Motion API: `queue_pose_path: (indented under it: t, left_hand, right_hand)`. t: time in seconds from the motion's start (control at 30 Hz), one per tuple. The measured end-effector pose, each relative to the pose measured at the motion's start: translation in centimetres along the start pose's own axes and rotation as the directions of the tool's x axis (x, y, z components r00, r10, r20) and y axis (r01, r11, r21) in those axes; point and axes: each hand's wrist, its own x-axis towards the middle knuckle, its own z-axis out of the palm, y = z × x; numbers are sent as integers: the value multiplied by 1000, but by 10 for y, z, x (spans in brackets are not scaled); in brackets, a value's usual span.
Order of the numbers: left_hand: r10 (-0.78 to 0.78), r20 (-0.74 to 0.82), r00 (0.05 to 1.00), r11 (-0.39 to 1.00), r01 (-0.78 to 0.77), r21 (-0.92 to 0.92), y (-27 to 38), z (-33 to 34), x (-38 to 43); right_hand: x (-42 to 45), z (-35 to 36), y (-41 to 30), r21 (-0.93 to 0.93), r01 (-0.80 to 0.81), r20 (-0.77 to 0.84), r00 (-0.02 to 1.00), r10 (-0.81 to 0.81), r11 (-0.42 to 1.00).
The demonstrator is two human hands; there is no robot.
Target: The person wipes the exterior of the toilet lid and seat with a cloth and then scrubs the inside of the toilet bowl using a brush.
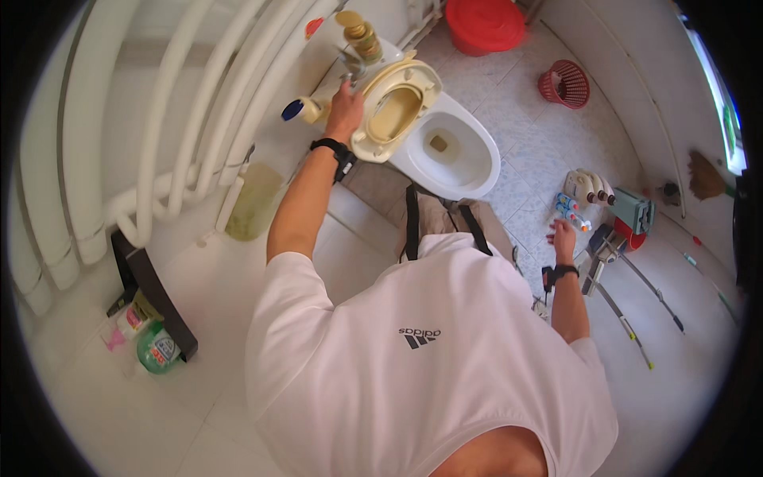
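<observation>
My left hand (346,110) reaches past the raised seat and lid (394,113) of a white toilet (477,143). Its fingertips are at a small shiny, blurred object (353,67) on the cistern; whether they grip it cannot be seen. Beside it stand a gold pump bottle (365,42) and a cream bottle with a dark blue cap (307,111), tilted sideways in view. My right hand (562,238) hangs with its fingers apart and holds nothing visible. Near it in the picture are small blue-labelled bottles (569,208) and several cream bottles with dark caps (587,185).
A red lidded bucket (486,24) and a red plastic basket (565,83) stand on the tiled floor. Long-handled cleaning tools (620,313) and a grey-green bin (632,210) are at the right. White pipes (161,119) and a dark shelf (156,298) with a green bottle (158,349) are at the left.
</observation>
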Motion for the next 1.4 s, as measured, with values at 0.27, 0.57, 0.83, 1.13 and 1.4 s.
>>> queue_pose_path:
  t: [0.27, 0.57, 0.83, 1.13, 1.4]
  left_hand:
    - [-208, 148, 967, 962, 175, 210, -63, 4, 87]
    - [-91, 585, 806, 899, -187, 397, -124, 18, 167]
    - [-94, 557, 825, 923, -137, 360, -141, 19, 179]
    - [-221, 552, 804, 964, 93, 250, -43, 11, 113]
    - [-336, 626, 704, 931, 148, 334, -8, 5, 107]
  right_hand:
    - [-106, 15, 83, 65, -243, 56, 969, 240, 968]
    - [-171, 55, 112, 246, -343, 28, 937, 347, 906]
    - [-199, 91, 100, 300, -327, 43, 943, 330, 896]
    - [-195, 111, 71, 272, -324, 8, 942, 335, 906]
    - [-153, 127, 9, 266, -191, 1, 980, 198, 945]
